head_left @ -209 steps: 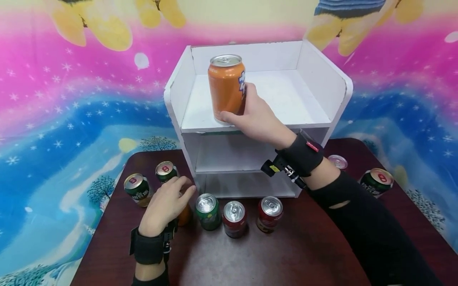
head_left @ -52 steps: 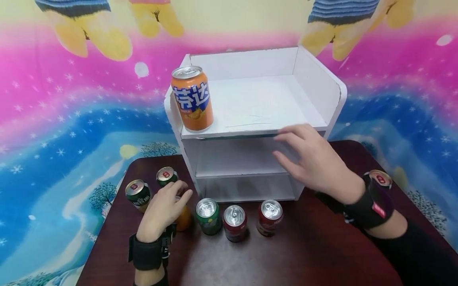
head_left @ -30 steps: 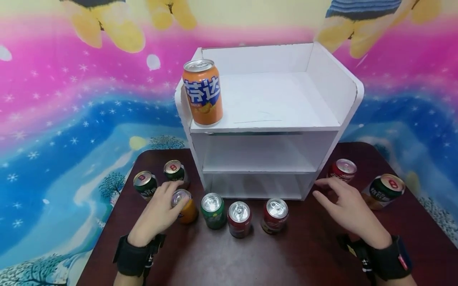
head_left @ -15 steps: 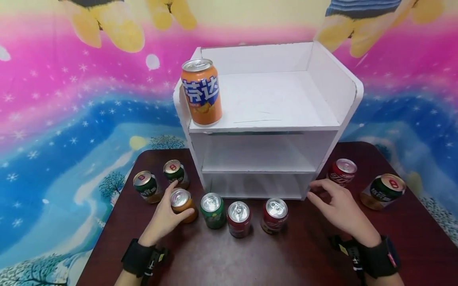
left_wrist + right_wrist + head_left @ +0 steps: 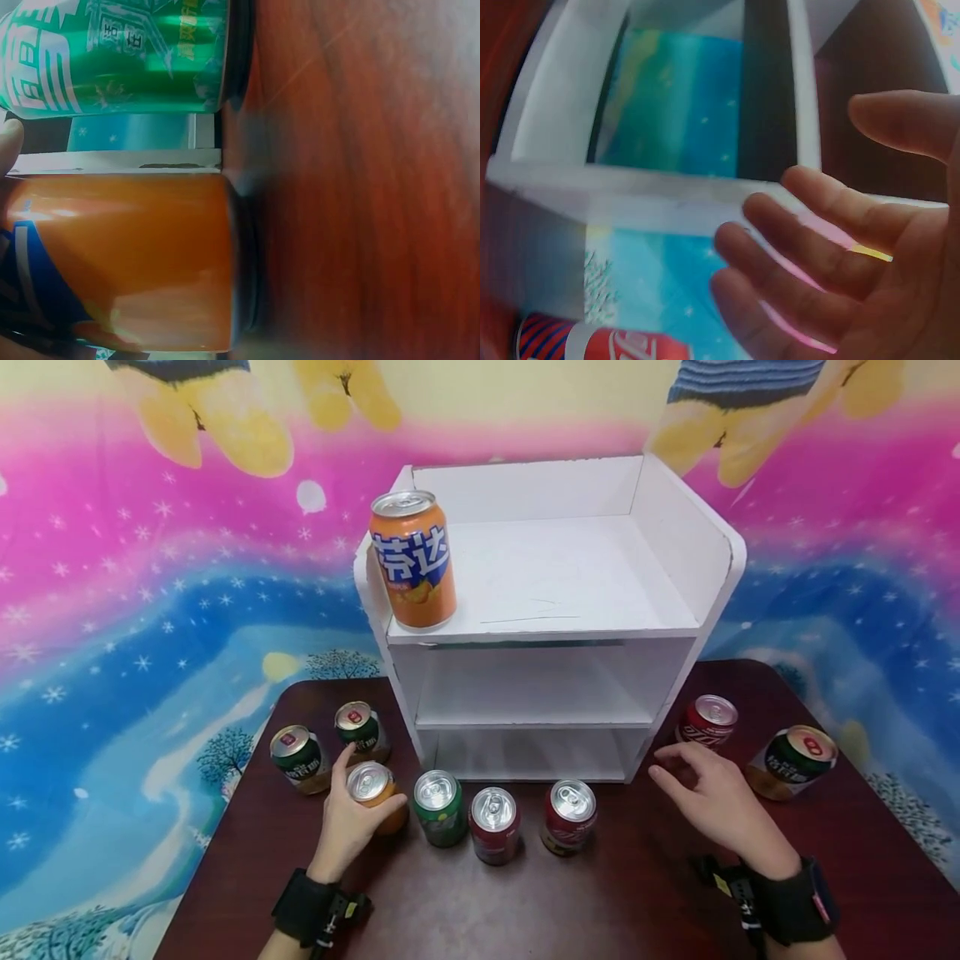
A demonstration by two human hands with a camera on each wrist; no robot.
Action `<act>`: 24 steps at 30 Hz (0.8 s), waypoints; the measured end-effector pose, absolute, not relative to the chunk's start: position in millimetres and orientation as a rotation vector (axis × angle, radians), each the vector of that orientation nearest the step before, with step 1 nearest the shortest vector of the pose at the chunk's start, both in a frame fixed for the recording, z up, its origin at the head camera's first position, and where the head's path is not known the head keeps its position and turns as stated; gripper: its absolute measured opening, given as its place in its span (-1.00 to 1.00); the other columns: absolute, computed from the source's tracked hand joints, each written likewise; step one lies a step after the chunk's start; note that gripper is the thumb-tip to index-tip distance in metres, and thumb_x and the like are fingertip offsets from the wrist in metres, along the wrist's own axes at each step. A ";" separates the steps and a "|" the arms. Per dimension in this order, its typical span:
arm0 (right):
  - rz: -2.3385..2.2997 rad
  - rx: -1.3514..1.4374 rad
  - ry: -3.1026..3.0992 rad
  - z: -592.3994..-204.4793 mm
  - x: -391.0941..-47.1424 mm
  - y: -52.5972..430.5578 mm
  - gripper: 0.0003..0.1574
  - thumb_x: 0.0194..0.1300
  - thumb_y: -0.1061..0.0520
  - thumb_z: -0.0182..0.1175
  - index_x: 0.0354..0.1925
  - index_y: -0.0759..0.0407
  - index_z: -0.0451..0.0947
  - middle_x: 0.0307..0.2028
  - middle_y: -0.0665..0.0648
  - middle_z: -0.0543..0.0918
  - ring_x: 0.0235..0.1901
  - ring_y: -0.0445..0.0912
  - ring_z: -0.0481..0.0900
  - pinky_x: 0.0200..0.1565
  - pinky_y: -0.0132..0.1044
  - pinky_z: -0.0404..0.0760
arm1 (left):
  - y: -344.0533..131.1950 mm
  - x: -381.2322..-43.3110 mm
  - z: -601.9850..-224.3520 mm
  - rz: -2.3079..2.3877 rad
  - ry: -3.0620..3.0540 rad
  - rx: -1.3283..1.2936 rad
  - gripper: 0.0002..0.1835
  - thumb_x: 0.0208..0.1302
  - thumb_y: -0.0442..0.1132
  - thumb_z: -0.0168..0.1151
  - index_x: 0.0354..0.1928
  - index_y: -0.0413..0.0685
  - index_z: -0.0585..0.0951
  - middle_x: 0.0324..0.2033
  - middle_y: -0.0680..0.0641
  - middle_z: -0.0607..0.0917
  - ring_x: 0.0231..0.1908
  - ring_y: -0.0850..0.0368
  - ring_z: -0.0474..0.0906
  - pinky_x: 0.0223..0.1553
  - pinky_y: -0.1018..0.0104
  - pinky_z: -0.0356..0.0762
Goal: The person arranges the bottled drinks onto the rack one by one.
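My left hand (image 5: pixel 351 822) is around a small orange soda can (image 5: pixel 386 814) on the table, thumb to its right and fingers to its left. In the left wrist view, the orange can stands upright, its base at the tabletop, with the thumb tip right at its side. Beside it is a green soda can (image 5: pixel 150 56). My right hand (image 5: pixel 723 802) hovers by the shelf's lower right corner, holding nothing, its fingers loosely bent; a red cola can (image 5: pixel 707 724) is just behind it. A large orange soda can (image 5: pixel 416 564) stands on the shelf top's left end.
The white shelf unit (image 5: pixel 540 635) stands at the back of the dark table (image 5: pixel 540 910). Two red cans, one left (image 5: pixel 495 831) and one right (image 5: pixel 570 818), stand before it. Dark green cans flank it: one far left (image 5: pixel 300 760), one nearer (image 5: pixel 362 731), and one right (image 5: pixel 791 764).
My right hand set the large orange can on the shelf top's left end, let go and came down to the right. My left hand shifted from above the small orange can to around it.
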State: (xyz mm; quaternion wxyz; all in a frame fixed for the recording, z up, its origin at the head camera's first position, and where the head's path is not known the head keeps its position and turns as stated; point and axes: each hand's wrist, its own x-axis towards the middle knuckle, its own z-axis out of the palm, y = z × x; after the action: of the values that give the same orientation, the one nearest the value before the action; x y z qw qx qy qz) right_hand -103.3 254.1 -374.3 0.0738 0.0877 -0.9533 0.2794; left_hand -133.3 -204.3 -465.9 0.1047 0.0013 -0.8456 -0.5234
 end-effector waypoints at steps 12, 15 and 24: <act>0.741 0.318 -3.085 -389.9 -108.9 261.7 -0.42 0.29 -0.18 0.16 0.01 0.25 0.51 -0.03 0.29 0.53 -0.08 0.14 0.53 -0.17 0.07 0.50 | -200.4 -131.7 -475.5 -1.575 -2.399 0.068 -0.14 -0.18 -0.14 0.59 0.21 0.02 0.33 0.01 -0.02 0.52 -0.05 0.18 0.45 -0.08 0.19 0.44; 0.735 0.327 -3.094 -392.8 -109.6 260.2 -0.44 0.28 -0.17 0.18 0.00 0.24 0.52 -0.04 0.27 0.54 -0.10 0.12 0.53 -0.18 0.05 0.50 | -199.8 -132.2 -477.8 -1.584 -2.376 0.073 -0.13 -0.19 -0.16 0.60 0.22 0.00 0.34 0.00 0.02 0.53 -0.06 0.22 0.45 -0.09 0.32 0.43; 0.728 0.306 -3.124 -409.2 -113.6 257.8 -0.34 0.27 -0.18 0.18 0.10 0.28 0.46 0.05 0.33 0.47 0.02 0.19 0.43 -0.09 0.13 0.47 | -200.3 -139.4 -471.1 -1.539 -2.412 0.049 -0.20 -0.12 -0.29 0.54 0.20 -0.07 0.34 0.00 -0.06 0.53 -0.04 0.13 0.48 -0.10 0.21 0.47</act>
State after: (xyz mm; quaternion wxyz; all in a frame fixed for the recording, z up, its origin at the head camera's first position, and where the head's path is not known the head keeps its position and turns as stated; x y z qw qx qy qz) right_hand -113.6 257.8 -409.2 -0.0404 0.0947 -0.9687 0.2258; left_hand -139.4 -200.3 -471.1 0.1394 0.0168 -0.8348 -0.5324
